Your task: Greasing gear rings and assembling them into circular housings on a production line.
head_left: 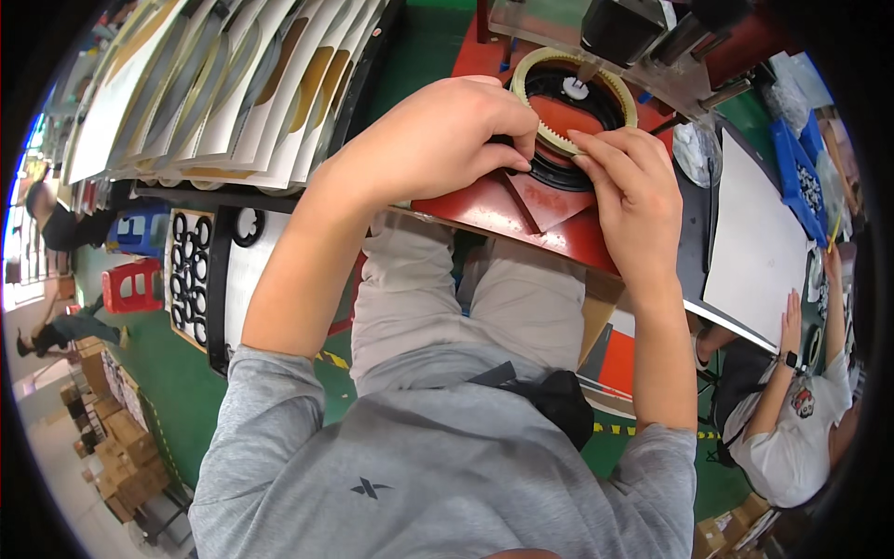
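A cream ring gear [618, 90] with inner teeth lies tilted over a black ring [565, 177] at the near side of a red machine base [438, 207]. Inside the gear's opening shows a small white round part [575, 88]. My left hand [456, 130] is closed, thumb and forefinger pinching at the left edge of the black ring. On the other side, my right hand [638, 182] pinches the gear's near rim between thumb and fingertips. The fingers partly hide where the two rings meet.
A machine head [633, 28] overhangs the rings. At upper left stand several upright white sheets [200, 84] with grey rings. Black rings lie on a board [189, 275] at left. On the right are a white panel [759, 233], a blue bin [801, 182] and a seated person [792, 429].
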`<state>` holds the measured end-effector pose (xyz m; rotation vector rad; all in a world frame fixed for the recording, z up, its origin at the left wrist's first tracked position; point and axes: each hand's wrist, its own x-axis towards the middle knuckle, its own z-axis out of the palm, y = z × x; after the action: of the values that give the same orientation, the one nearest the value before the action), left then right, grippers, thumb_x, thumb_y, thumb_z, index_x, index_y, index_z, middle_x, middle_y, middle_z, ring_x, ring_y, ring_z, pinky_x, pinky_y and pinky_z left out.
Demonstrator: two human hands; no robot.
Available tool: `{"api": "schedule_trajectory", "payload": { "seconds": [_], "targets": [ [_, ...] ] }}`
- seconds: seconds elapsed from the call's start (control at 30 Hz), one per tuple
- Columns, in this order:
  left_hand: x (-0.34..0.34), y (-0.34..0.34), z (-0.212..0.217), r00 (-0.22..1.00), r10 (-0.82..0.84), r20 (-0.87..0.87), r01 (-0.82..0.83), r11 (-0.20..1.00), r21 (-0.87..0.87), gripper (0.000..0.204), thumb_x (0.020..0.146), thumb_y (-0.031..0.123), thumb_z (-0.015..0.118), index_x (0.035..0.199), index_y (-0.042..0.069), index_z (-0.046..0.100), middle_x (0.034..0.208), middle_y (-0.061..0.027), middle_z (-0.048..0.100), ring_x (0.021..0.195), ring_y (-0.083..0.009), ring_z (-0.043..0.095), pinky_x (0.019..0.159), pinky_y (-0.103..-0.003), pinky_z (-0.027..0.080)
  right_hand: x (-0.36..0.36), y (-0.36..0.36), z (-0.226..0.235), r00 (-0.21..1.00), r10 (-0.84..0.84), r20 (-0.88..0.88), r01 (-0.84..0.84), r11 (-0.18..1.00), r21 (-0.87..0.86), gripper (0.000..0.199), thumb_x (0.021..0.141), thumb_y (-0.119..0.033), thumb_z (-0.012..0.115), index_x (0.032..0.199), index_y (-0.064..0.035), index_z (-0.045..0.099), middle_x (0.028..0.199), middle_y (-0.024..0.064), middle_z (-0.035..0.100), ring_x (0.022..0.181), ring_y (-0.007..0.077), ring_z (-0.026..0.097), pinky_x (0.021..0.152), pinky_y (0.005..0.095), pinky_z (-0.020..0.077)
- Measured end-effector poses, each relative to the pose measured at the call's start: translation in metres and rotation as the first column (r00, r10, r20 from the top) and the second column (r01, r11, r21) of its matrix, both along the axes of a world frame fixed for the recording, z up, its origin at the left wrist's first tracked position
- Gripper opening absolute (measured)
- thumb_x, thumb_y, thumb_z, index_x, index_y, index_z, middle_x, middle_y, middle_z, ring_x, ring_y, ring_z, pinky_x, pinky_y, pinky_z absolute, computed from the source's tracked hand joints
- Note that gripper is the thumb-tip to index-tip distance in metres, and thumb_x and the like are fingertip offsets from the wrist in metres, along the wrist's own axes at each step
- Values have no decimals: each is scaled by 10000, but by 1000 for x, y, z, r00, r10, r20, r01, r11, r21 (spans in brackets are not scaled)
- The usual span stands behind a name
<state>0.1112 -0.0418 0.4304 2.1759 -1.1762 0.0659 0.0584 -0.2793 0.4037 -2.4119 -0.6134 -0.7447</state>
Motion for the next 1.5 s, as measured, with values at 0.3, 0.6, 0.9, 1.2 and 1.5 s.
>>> {"api": "schedule_trajectory", "payload": {
  "seconds": [0.3,0.6,0.9,1.2,1.5],
  "targets": [
    [-28,3,-11,972,117,203,-114,993,-27,138,820,77,765,949,32,749,1051,-92,655,1003,-296,616,878,-392,515,1,-1,1,1000,21,-5,-21,1000,-21,224,819,-49,781,1043,-64,777,965,76,704,987,283,645,862,381,530],
    [-50,3,-28,927,268,262,-239,961,-136,290,832,88,758,1112,20,725,1178,-123,686,1124,-320,667,936,-409,556,4,0,4,998,53,27,-51,996,-78,220,799,-35,789,1017,-53,771,953,71,712,952,279,649,841,387,523],
    [-53,4,-50,938,277,210,-219,940,-263,337,834,47,752,1168,17,713,1235,-140,664,1105,-332,656,934,-403,545,-15,14,6,996,-24,83,39,980,-193,208,827,-83,791,1034,-100,787,934,22,713,899,225,645,763,352,455],
    [-64,-4,-54,909,405,92,-348,863,-366,347,860,29,746,1206,41,721,1302,-148,672,1174,-327,655,984,-390,539,-21,32,-3,991,-74,108,89,986,-142,189,821,-77,788,1009,-98,787,897,17,696,853,220,627,721,359,433],
    [-47,-15,-40,857,512,-65,-490,768,-413,154,890,48,741,1030,-13,729,1008,-133,739,921,-268,717,814,-338,570,-21,37,3,994,-86,74,98,980,-175,191,810,-82,784,1001,-87,783,866,18,676,824,224,608,690,369,410]
  ]
}}
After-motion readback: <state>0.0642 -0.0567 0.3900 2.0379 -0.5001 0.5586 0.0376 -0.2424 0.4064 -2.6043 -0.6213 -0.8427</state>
